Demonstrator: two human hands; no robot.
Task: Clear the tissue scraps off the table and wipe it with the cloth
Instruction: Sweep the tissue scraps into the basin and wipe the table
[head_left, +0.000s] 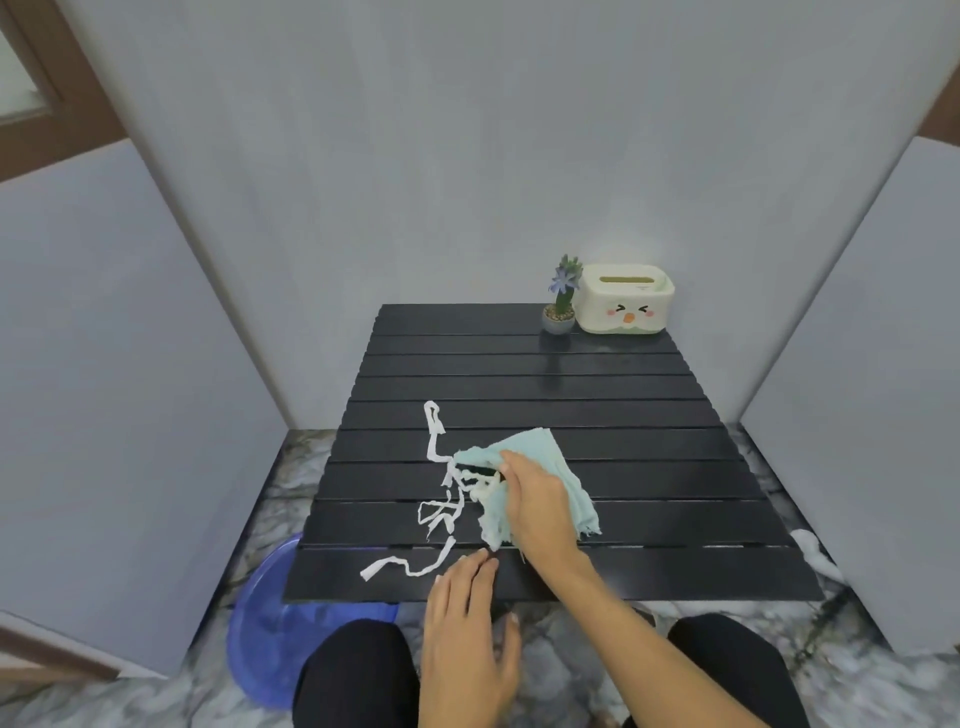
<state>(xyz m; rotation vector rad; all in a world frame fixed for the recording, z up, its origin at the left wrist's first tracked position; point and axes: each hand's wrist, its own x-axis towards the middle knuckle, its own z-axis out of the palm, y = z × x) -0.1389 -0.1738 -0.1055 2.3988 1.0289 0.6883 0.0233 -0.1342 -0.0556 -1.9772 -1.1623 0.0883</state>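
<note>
White tissue scraps lie in long torn strips on the left front of the black slatted table. My right hand rests palm down on a pale green cloth, pressing it onto the table right beside the strips; some strips touch the cloth's left edge. My left hand hovers flat and open at the table's front edge, its fingertips near the end of the lowest strip, holding nothing.
A small potted plant and a cream tissue box stand at the table's far right corner. A blue plastic basin sits on the marble floor under the front left corner. Grey panels wall in three sides. My knees show below.
</note>
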